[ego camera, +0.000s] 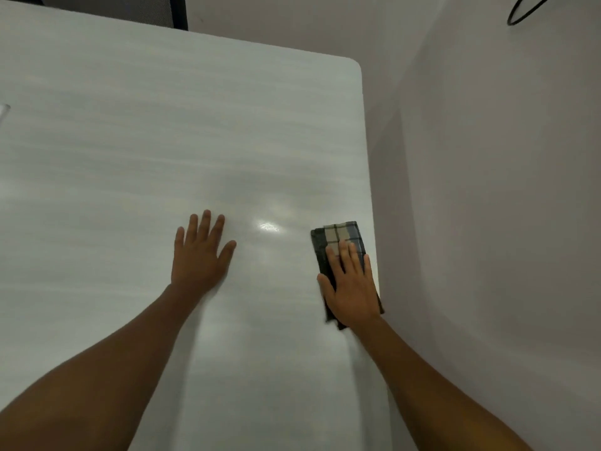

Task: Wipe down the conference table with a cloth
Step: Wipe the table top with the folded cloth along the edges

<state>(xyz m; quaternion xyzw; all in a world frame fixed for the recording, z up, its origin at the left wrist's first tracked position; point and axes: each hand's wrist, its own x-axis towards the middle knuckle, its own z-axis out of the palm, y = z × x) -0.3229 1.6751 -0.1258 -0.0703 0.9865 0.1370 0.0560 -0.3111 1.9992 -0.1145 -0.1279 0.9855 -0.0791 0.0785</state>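
Checked fabric in dark grey, beige and pale blue is seen in the cloth (338, 237), which is folded into an oblong and laid flat on the table (146, 141). It is placed right along the table's right-hand edge, well on the near side of the rounded far corner, and its near right corner appears to be carried just past that edge. The cloth is pressed down by the right hand (353, 288), which is laid flat on its nearer half with the fingers straight and close together, pointed away from the person; nothing is gripped or pinched. The far half of the cloth is left uncovered.

The left hand (201, 252) is laid palm down on the bare tabletop, well apart from the cloth, with its fingers straight and slightly spread and nothing held. Between the 2 hands a bright patch of reflected light (269, 226) is seen on the glossy, pale streaked surface.

At the left border a small clear object (4, 110) is cut off and cannot be identified. Part of a dark chair (130, 8) is seen beyond the far edge, and a looped black cable (527, 11) is seen at the top right against the pale wall (504, 190).
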